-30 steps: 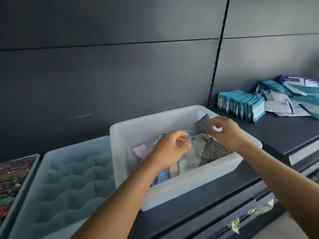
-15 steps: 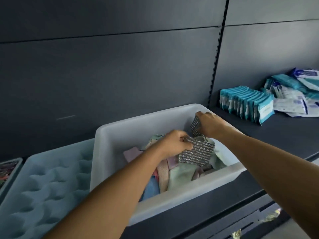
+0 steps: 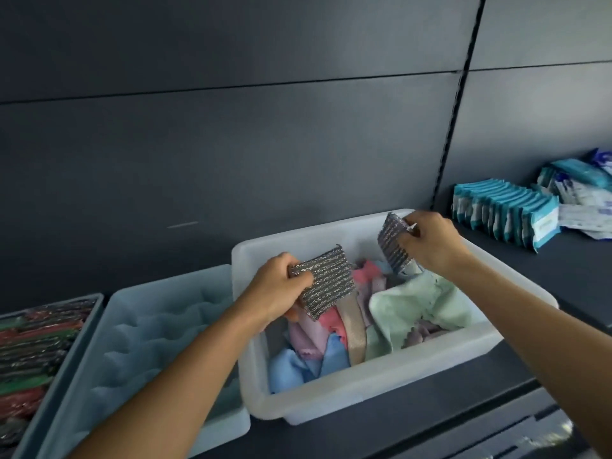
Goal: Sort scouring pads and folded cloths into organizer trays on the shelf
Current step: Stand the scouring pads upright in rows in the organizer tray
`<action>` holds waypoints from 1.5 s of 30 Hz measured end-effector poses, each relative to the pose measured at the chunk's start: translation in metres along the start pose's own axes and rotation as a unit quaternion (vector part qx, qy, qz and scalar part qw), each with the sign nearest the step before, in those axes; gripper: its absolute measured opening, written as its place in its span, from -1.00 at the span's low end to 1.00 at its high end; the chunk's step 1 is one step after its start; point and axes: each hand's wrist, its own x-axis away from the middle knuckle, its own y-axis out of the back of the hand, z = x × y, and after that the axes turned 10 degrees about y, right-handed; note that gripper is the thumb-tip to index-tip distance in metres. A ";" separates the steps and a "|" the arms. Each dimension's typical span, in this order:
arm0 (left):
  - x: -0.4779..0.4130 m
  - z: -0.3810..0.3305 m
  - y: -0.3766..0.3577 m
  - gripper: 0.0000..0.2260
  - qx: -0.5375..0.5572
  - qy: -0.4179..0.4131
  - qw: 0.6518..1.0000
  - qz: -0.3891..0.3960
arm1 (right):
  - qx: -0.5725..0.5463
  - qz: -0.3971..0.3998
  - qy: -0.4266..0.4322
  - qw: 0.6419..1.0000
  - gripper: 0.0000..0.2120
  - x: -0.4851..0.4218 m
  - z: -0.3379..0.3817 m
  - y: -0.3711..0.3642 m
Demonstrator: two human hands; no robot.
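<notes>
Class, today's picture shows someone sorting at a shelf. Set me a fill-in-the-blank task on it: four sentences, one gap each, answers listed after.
1. The left hand grips one scouring pad, the right hand pinches a second pad: ____ pads in all.
2. The white bin holds coloured ____.
3. The pale blue tray lies to the bin's ____.
4. The teal packets stand to the bin's ____.
Missing words: two; cloths; left; right.

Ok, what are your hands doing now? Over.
Left hand grips one scouring pad. Right hand pinches second pad. Both over white bin of cloths. Nothing blocking.
</notes>
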 end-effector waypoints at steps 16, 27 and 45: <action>0.131 0.089 0.202 -0.91 0.092 -0.031 0.988 -0.118 | -0.431 0.075 0.023 0.899 -0.54 0.085 0.252 -0.063; 0.209 0.194 0.318 -0.87 0.131 0.027 0.961 -0.244 | -0.385 0.126 0.158 0.901 -0.86 0.139 0.379 -0.123; 0.233 0.240 0.345 -0.88 0.194 0.016 0.951 -0.239 | -0.039 0.169 0.339 0.925 -0.86 0.189 0.425 -0.193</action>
